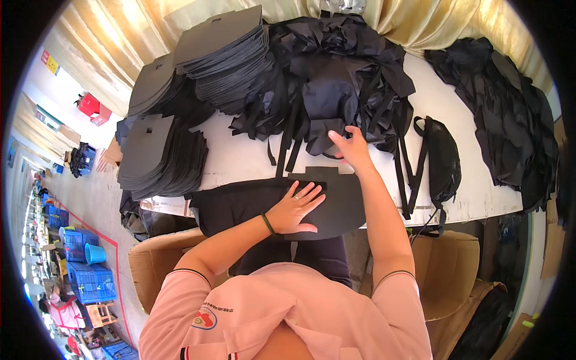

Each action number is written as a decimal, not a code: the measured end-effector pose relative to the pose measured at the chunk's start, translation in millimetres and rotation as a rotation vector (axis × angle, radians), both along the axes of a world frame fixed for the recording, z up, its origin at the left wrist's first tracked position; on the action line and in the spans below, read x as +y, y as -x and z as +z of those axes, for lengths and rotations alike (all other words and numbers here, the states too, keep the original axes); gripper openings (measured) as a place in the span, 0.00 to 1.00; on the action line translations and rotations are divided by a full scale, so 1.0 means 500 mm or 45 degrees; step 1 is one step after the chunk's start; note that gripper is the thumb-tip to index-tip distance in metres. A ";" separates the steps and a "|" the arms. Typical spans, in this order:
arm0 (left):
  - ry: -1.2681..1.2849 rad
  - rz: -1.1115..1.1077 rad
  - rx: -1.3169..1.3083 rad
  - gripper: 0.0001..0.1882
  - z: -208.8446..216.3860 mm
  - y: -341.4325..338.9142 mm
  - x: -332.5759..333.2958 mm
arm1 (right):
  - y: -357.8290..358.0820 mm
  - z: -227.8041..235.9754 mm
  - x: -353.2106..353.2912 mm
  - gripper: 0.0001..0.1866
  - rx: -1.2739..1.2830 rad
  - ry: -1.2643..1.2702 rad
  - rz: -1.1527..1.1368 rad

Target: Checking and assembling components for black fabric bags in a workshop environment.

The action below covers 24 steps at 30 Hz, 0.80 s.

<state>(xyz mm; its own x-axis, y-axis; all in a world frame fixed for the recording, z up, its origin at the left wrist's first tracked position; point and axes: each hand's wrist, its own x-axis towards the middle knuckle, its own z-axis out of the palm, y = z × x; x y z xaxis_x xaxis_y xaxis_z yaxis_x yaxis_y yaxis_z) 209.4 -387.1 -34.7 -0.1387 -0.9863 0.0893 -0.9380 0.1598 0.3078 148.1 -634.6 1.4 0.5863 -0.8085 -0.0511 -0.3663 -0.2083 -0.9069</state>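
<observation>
My left hand [298, 207] lies flat with fingers spread, pressing on a black fabric piece [240, 204] at the table's near edge. Under and beside that fabric is a dark grey rounded panel [345, 207] with a squared tab at its far side. My right hand [353, 149] is raised at the near side of a heaped pile of black fabric pieces with straps [330, 90]. Its thumb and forefinger are apart next to a loose black flap [320, 135], and no grip on it shows. The lower fingers are partly hidden.
Stacks of dark grey panels [147, 153] stand at the table's left. A black mesh pouch with straps [441, 159] lies at the right, beside another black fabric heap [495, 114]. Open cardboard boxes [447, 270] stand below the white table [480, 201]. Blue crates [90, 282] are far left.
</observation>
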 end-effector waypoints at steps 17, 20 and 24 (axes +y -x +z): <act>-0.320 0.373 2.319 0.34 0.199 -0.213 -0.098 | 0.051 0.194 0.480 0.09 -0.813 0.659 1.711; -0.013 0.786 2.168 0.23 0.194 -0.198 -0.109 | 0.063 0.167 0.520 0.09 -0.791 0.625 1.772; 0.051 0.502 1.947 0.22 0.256 -0.211 -0.046 | 0.067 0.237 0.429 0.07 -0.829 0.642 1.637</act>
